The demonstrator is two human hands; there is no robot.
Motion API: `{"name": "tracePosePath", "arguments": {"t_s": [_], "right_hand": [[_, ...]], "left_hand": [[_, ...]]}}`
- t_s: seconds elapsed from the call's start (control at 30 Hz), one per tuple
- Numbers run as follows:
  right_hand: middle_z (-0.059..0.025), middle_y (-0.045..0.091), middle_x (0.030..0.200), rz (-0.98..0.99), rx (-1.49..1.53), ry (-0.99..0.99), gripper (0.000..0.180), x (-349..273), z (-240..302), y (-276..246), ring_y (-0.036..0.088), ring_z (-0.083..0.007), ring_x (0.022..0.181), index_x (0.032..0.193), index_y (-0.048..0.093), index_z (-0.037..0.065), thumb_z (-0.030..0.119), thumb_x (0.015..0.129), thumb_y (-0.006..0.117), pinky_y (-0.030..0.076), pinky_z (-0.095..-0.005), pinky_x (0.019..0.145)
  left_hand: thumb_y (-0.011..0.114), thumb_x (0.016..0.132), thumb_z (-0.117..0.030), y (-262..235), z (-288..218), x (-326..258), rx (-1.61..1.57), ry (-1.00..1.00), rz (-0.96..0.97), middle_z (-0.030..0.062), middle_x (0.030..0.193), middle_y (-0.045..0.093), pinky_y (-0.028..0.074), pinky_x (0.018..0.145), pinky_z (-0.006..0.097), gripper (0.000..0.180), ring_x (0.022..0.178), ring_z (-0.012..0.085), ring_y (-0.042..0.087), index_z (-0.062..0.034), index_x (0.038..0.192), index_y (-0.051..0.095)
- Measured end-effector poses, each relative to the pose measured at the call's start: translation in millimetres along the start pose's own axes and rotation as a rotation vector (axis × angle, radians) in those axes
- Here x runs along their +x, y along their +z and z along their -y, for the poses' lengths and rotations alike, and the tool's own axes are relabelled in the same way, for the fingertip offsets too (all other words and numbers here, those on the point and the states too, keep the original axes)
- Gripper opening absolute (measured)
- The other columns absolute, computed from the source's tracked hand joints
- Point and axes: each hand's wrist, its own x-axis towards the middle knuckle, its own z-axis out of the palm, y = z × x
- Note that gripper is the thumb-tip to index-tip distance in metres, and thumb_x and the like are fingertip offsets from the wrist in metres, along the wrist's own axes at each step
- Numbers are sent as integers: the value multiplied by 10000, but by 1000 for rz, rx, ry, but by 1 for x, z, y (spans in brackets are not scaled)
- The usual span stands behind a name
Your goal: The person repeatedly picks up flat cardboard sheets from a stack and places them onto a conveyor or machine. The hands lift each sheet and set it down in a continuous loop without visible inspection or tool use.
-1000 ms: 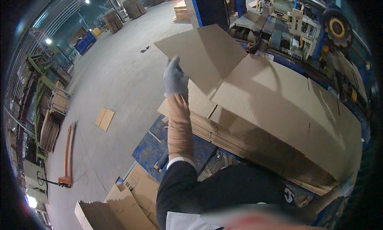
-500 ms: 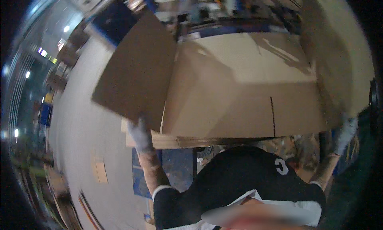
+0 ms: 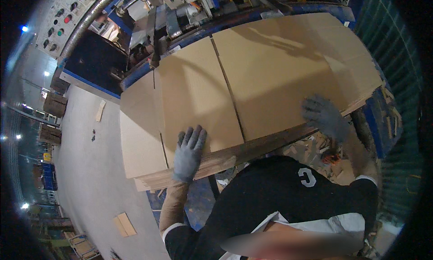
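A wide brown cardboard sheet [image 3: 270, 66], slotted and creased like a flattened box, lies on top of a stack of similar sheets [image 3: 212, 163]. My left hand [image 3: 188, 154], in a grey glove, rests flat on the sheet's near edge left of the middle, fingers stretched out. Toward the right end, my right hand [image 3: 325, 115], gloved alike with dark fingertips, lies on the near part of the sheet with its fingers extended. Neither hand grips anything. The far edge of the sheet reaches up to the machine.
Beyond the stack stands a blue-framed machine [image 3: 194, 20]; its control panel [image 3: 65, 20] is at upper left. Cardboard scraps [image 3: 311, 149] lie below the near edge. A cardboard piece [image 3: 124, 225] lies on the grey floor [image 3: 90, 169]. Green mesh [image 3: 392, 48] stands at right.
The cardboard sheet, earlier raised with its side panels folded up and held at both ends, now lies flat on the stack. Both hands have let go and moved inward onto it.
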Motion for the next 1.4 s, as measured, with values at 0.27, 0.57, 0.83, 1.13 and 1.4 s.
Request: {"name": "tracePosePath", "arguments": {"t_s": [0.27,0.57,0.83,1.13,1.4], "right_hand": [[-177,531,1284,-219,-795,-354,761,96,-17,-41,448,-362,1230,1205,562,39,629,729,625,295,-468,1082],[-136,526,1315,-334,-828,-246,720,193,-50,-81,487,-377,1182,1215,581,79,627,748,605,356,-461,1035],[-116,528,1275,-590,-962,159,490,218,-37,-40,491,-341,1161,1192,575,112,421,815,625,375,-465,1003],[-224,490,1314,-1141,-907,910,651,-24,-88,-52,415,-413,1258,1294,482,62,502,828,595,342,-469,1053],[-245,509,1301,-1146,-603,912,659,-31,-111,-68,452,-372,1259,1307,494,39,466,822,627,354,-426,1054]], "left_hand": [[709,710,-100,18,75,72,-48,46,-369,194,1380,457,328,1069,501,708,1265,386,436,-56,1361,435],[623,844,-298,43,126,177,130,-22,-398,191,1403,424,298,1065,511,644,1289,398,391,-48,1390,389],[623,824,-459,41,116,174,-1,-465,-507,198,1388,434,349,1023,479,769,1268,385,413,-26,1398,352],[565,800,-661,51,143,-108,162,-1627,-794,306,1025,605,511,779,479,808,897,422,607,113,1030,595],[558,833,-595,-15,80,-71,-172,-1602,-825,285,1446,318,270,1115,447,903,1336,368,337,71,1399,330]]}}
